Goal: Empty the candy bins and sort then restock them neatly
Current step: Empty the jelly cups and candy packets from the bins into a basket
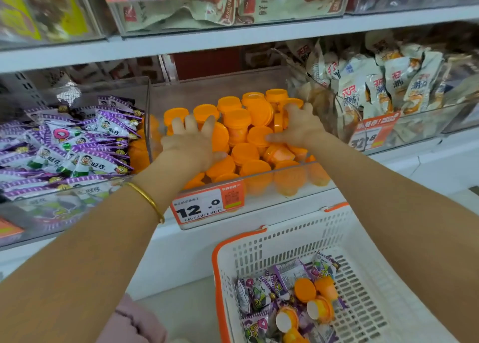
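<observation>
Left hand [193, 143] and right hand [298, 128] press spread fingers onto the orange-lidded plastic jelly cups [243, 124] heaped in the middle clear plastic bin [261, 187], apparently corralling a batch to lift.

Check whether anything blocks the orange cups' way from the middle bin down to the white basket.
Only the bin's clear front wall, carrying the price tag; the cups must be lifted over it. The basket below is open-topped, with nothing visible across it.
</observation>
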Available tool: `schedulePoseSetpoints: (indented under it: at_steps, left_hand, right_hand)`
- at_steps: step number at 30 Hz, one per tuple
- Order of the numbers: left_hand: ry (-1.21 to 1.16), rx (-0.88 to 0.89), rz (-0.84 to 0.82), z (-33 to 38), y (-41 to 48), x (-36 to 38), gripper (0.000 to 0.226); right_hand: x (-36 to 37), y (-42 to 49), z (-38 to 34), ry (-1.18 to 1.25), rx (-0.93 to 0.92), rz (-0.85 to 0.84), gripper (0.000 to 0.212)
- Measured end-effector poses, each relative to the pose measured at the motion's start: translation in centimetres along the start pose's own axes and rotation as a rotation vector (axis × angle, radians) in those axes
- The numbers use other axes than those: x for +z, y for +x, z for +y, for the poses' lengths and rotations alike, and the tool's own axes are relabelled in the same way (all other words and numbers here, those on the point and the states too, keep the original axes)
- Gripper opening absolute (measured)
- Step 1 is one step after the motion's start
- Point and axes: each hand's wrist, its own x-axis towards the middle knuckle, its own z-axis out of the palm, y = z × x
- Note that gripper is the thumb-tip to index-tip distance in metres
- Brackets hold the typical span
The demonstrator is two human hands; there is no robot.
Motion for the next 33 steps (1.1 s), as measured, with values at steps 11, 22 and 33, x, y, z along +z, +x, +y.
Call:
schedulePoseSetpoints:
  at_steps: [11, 22, 33]
  left_hand:
    - [-0.022, 0.106, 0.306, 0.9, 0.3, 0.2, 0.054]
    - [-0.880, 0.042, 0.333, 0.3, -0.4, -0.4, 0.038]
    - [-1.320, -0.013, 0.133, 0.4, -2.0, 0.3, 0.056]
  right_hand:
    - [-0.4, -0.8, 0.0, 0.448, -0.062, 0.307, 0.074]
    - [1.2, -0.7, -2.5, 0.414, -0.173, -0.022, 0.073]
    - [1.8, -0.6, -3.3, 0.174, -0.195, 0.033, 0.089]
